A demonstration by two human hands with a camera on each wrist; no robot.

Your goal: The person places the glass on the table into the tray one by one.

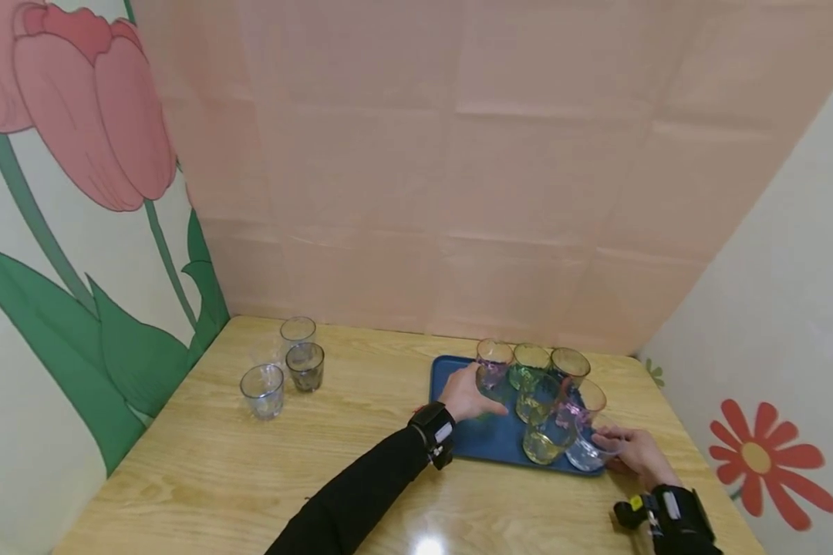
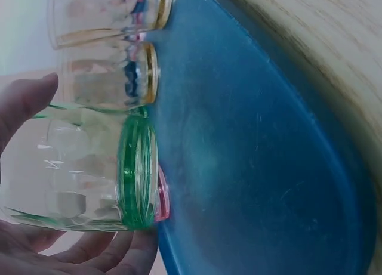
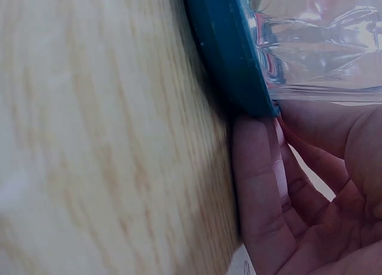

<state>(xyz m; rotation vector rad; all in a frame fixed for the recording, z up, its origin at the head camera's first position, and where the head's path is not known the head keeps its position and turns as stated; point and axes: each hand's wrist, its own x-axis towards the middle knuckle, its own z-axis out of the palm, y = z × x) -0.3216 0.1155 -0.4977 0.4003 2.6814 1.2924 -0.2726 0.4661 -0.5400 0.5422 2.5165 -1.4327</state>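
Observation:
My left hand [image 1: 463,395] reaches over the left part of a blue tray [image 1: 486,443]. It holds a drinking glass with a green base [image 2: 137,173], thumb on one side and fingers along the other. In the left wrist view the base hangs a little above the tray, with a pink-based glass [image 2: 163,197] partly hidden behind it. My right hand [image 1: 635,451] grips the tray's near right corner, fingertip low at the edge and thumb over the rim, close beside a clear glass [image 1: 586,453].
On the tray also stand a yellow glass [image 1: 541,445], a pink glass [image 1: 494,353], a green glass [image 1: 530,358], a dark amber glass [image 1: 571,362] and others. To the left on the wooden table [image 1: 333,439] are a grey glass [image 1: 305,368] and clear glasses [image 1: 264,393]. Walls border the table.

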